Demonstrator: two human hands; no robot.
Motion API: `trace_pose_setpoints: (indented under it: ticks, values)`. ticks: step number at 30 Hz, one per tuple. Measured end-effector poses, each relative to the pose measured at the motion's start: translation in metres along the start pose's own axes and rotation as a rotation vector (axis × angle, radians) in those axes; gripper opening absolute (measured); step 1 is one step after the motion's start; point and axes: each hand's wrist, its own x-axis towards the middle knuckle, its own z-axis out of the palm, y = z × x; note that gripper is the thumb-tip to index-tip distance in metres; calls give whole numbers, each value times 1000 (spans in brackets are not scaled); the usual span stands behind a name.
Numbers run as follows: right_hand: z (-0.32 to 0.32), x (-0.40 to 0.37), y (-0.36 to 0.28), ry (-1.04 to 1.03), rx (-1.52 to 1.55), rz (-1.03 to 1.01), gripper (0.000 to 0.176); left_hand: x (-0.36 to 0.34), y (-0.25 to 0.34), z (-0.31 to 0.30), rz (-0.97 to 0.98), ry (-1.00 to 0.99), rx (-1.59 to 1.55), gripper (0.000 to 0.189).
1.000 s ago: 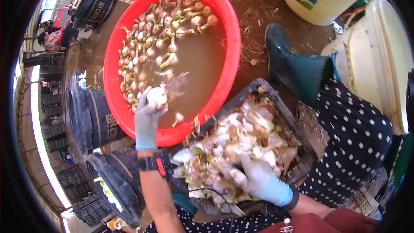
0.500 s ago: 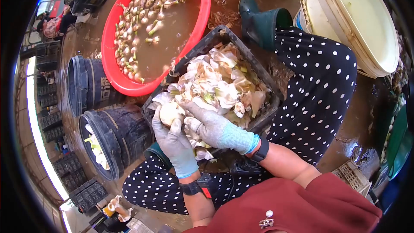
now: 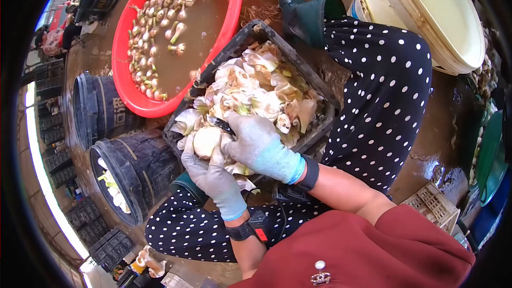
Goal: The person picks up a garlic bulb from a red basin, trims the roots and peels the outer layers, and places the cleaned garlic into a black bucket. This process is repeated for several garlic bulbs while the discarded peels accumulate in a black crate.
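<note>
My left hand (image 3: pixel 209 173), in a grey-and-blue glove, is closed around a pale, peeled garlic bulb (image 3: pixel 206 142). Close beside it, my gloved right hand (image 3: pixel 256 141) grips a small knife (image 3: pixel 221 125); its dark blade shows past the fingers and its handle is mostly hidden. Both hands are over the near left corner of a black plastic crate (image 3: pixel 314 146), which is heaped with papery garlic skins (image 3: pixel 261 90). Beyond the crate, a red basin (image 3: pixel 234 0) holds muddy water and many garlic bulbs with short stems (image 3: pixel 152 37).
On the left, a dark bucket (image 3: pixel 144 173) lies tilted with white bulbs inside, near another dark bucket (image 3: pixel 106 106). At upper right stands a large white tub (image 3: pixel 394 5). Green boots (image 3: pixel 306 16) flank the crate. A beige plastic crate (image 3: pixel 434 208) sits at right on the wet floor.
The knife blade now shows at my right hand, where it was hidden before. The bulb has been turned in my left hand. The whole view has shifted slightly.
</note>
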Motion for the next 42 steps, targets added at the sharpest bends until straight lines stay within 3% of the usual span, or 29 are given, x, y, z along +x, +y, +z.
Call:
trace_pose_setpoints:
  ticks: [3, 5, 7, 10, 13, 17, 19, 20, 21, 23, 25, 26, 27, 29, 31, 32, 35, 39, 42]
  values:
    - [8, 7, 8, -13, -31, -16, 26, -1, 6, -7, -84, -3, -178, 52]
    - [9, 14, 8, -31, 79, 106, 25, -2, 10, -12, -102, 23, -227, 51]
    - [2, 13, 10, -56, 220, 17, 23, -2, 13, -17, -97, 51, -148, 53]
    - [8, -1, -2, -62, -37, -160, 25, -5, 7, -18, 5, 29, -14, 52]
    - [9, -4, -7, -59, -125, -62, 25, -10, 7, -13, 39, 42, 106, 51]
    - [10, 5, 4, -37, -92, -57, 24, -9, 10, -17, -65, -13, -69, 51]
    - [14, 17, 17, 2, -51, 53, 24, -10, 19, -23, -154, -39, -369, 56]
    - [15, 18, 23, 108, -22, 28, 25, -10, 19, -28, -154, -50, -375, 59]
    - [11, 25, 30, 84, -42, 102, 24, -10, 22, -33, -142, -47, -374, 59]
    - [-2, 29, 46, 150, -149, 176, 23, -8, 29, -40, -246, -182, -608, 62]
    - [-11, 28, 46, 165, -378, 153, 28, -3, 28, -46, -242, -150, -638, 63]
    - [-14, 18, 34, 163, -317, -5, 33, -1, 28, -51, -302, -206, -677, 62]
    - [-17, 16, 19, 91, -187, -139, 36, 0, 26, -54, -369, -262, -714, 62]
    - [-17, 7, 7, -289, 52, -200, 40, 0, 18, -55, -391, -305, -743, 52]
    - [-15, 2, -2, -390, -157, -190, 45, 1, 13, -49, -403, -352, -741, 51]
    - [-13, 2, -3, -386, -137, -120, 41, -3, 16, -43, -401, -261, -593, 53]
    - [-6, 6, -2, -413, -241, -82, 33, -2, 11, -36, -396, -230, -385, 61]
    - [-3, 10, 6, -365, -206, -47, 27, 4, 0, -39, -429, -287, -409, 70]
    - [8, 16, 27, -379, 68, 11, 31, 0, -6, -44, -465, -298, -470, 80]
